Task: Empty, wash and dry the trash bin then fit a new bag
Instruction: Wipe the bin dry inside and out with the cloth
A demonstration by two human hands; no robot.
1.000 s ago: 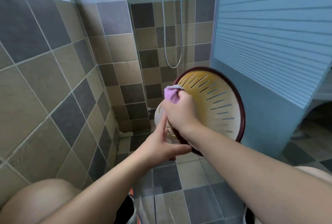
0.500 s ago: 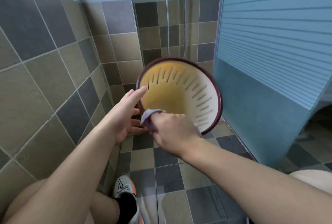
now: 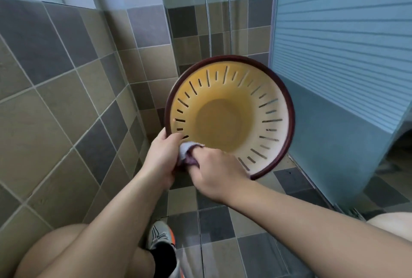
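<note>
While left hand (image 3: 161, 155) grips bin (image 3: 227, 121) — right hand (image 3: 214, 173), cloth (image 3: 186, 153)

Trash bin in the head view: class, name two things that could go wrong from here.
1. The left hand grips the trash bin only at its rim, off the floor; that grip might slip.
2. The cloth in the right hand could snag in a slot.

Yellow slotted trash bin (image 3: 225, 121) with maroon rim, tilted mouth-to-camera (empty inside); purple cloth (image 3: 188, 157) at its lower-left rim.
</note>
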